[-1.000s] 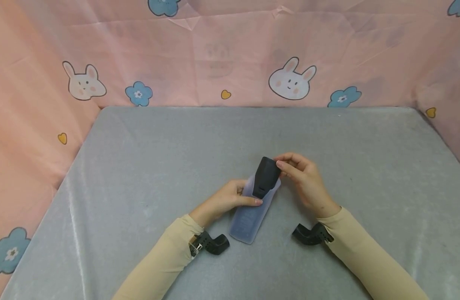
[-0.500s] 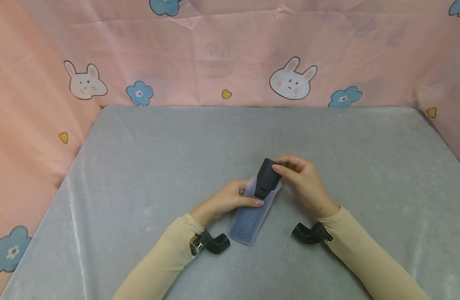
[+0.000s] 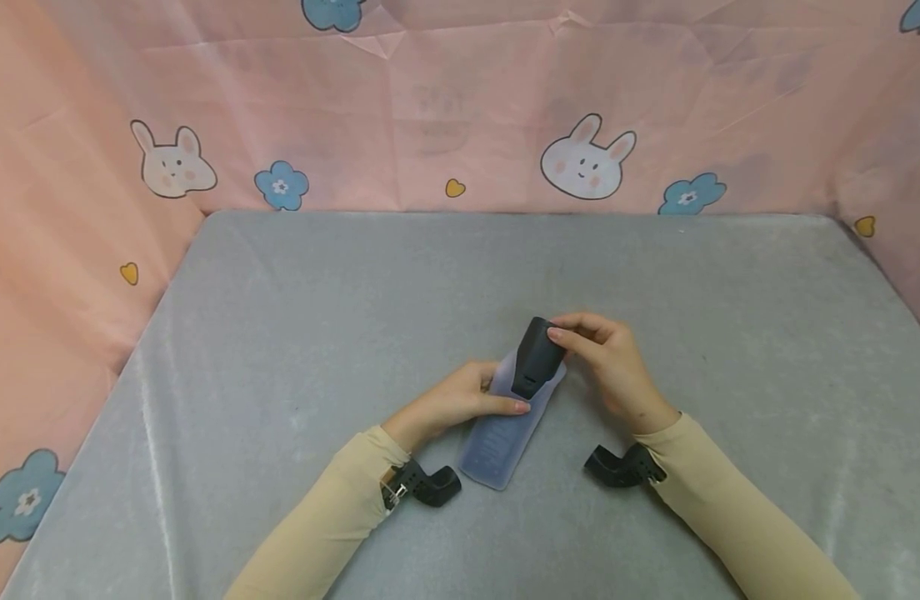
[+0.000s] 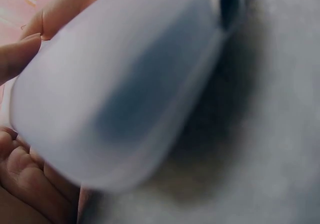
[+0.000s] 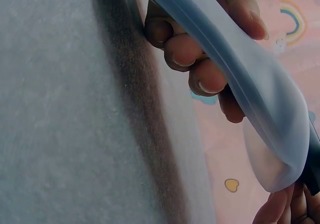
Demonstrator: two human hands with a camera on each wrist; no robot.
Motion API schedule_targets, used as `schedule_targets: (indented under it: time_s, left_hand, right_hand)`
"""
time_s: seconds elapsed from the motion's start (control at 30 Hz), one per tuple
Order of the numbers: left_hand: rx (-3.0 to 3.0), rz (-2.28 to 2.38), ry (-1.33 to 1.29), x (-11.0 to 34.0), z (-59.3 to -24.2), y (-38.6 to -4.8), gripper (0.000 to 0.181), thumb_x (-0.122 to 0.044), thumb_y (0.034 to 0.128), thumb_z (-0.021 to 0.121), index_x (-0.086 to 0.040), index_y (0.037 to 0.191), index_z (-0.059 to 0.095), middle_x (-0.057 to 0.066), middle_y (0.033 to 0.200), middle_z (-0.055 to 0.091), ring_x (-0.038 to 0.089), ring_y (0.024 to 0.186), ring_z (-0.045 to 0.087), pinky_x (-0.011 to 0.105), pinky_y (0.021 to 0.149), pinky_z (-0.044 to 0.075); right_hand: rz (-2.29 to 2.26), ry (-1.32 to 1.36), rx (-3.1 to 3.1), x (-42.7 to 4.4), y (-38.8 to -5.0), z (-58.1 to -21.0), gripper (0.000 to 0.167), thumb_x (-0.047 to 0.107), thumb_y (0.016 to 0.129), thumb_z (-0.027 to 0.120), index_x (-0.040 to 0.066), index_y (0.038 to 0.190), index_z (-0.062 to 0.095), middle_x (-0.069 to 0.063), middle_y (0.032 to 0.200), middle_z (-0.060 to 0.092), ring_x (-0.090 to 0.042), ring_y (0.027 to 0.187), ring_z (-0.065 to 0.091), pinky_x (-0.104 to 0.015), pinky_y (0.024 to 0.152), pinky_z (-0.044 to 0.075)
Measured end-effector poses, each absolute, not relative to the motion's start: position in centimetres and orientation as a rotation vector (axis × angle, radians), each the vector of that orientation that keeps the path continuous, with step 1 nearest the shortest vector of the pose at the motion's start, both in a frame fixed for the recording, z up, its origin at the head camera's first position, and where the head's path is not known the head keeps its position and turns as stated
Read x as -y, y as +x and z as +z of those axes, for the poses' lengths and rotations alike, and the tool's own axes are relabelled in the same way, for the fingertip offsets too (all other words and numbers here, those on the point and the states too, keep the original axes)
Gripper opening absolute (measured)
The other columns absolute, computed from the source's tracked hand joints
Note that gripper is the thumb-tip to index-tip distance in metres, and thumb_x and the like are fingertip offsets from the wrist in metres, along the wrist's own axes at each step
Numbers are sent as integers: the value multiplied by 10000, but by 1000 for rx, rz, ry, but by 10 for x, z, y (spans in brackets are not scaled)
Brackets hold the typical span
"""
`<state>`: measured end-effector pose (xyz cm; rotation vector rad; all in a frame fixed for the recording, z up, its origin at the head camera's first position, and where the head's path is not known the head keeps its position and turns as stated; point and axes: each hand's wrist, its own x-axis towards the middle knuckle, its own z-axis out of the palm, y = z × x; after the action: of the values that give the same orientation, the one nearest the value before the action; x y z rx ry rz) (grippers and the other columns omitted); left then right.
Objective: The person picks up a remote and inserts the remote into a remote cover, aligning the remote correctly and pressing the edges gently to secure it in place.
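A translucent bluish sleeve [image 3: 497, 442], soft-looking and rounded at the end, slants above the grey table. My left hand [image 3: 460, 398] grips it from the left, thumb across its front and fingers behind. A black, blocky device [image 3: 537, 360] with tapered sides sticks out at the sleeve's upper end; its exact kind is not clear. My right hand [image 3: 606, 358] pinches the device's upper right edge between thumb and fingers. In the left wrist view a blurred dark shape shows through the sleeve [image 4: 70, 94]. The right wrist view shows left fingers curled under the sleeve [image 5: 225, 49].
A grey cloth-covered table [image 3: 340, 283] spreads around both hands. Behind it and at the sides hangs a pink curtain [image 3: 505, 100] printed with rabbits, flowers and hearts. Black wrist mounts [image 3: 430, 486] sit below both hands, close to the sleeve.
My right hand has dropped slightly, and its thumb reaches a little further onto the black device. The device has tilted slightly. My left hand keeps nearly the same hold on the sleeve.
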<state>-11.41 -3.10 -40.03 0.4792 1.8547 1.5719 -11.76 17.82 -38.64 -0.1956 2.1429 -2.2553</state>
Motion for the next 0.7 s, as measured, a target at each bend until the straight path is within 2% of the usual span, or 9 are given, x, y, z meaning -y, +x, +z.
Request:
schedule_targets:
  time_s: [0.23,0.53,0.7]
  left_hand:
    - [-1844,1594,488,31,-401,-114,371,-94,834,685,60,1160,599,50,954,647,80,795,568,226,722,484]
    - [-1729,1680,333,29,-403,-114,447,-98,883,624,90,1261,478,70,866,671,95,729,619,229,639,513]
    - [-1618,1814,318,31,-404,-114,427,-103,906,571,102,1271,484,104,920,684,106,758,640,274,691,546]
  right_hand:
    - [-2224,-200,-2172,-178,-118,-385,92,36,874,650,86,921,712,-8,850,669,-121,746,584,-221,660,492]
    - [-2330,-100,-2051,-179,-119,-387,168,31,901,611,161,863,711,34,804,657,-82,728,573,-212,661,486]
    - [-2490,31,-1820,-179,-120,-385,209,44,938,559,147,827,703,25,859,628,-69,756,571,-195,710,479]
